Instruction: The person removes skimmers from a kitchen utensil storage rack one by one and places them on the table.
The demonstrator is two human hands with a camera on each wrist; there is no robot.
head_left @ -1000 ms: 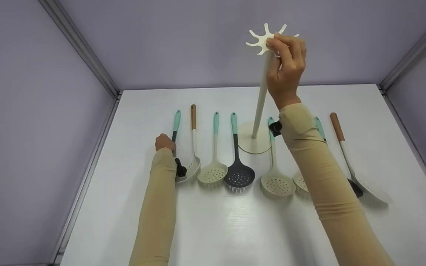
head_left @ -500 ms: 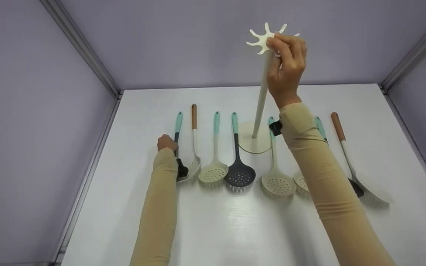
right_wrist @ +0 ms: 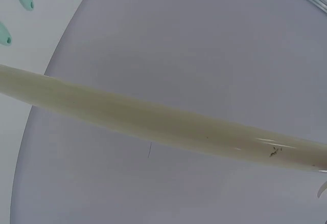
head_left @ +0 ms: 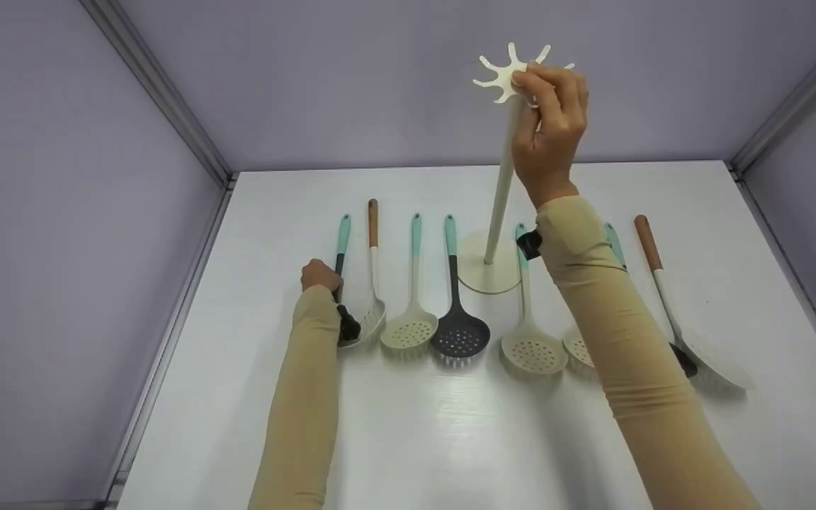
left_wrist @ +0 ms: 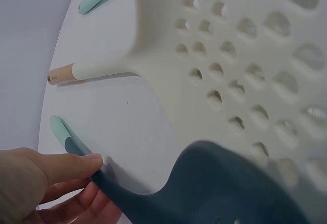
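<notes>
My right hand (head_left: pixel 548 134) grips the tall cream plastic utensil stand (head_left: pixel 501 185) just under its pronged crown, while my left hand (head_left: pixel 319 274) pinches the slim, probably light and stiff, teal-tipped dark ladle (left_wrist: pixel 168 188) by its handle on the white bench (head_left: pixel 450 439).

No readable text, label or number shows anywhere.

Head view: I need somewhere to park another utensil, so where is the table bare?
The table is bare in front of the row of utensils, between both sleeves, and behind the stand toward the back wall. The row itself is crowded.
</notes>
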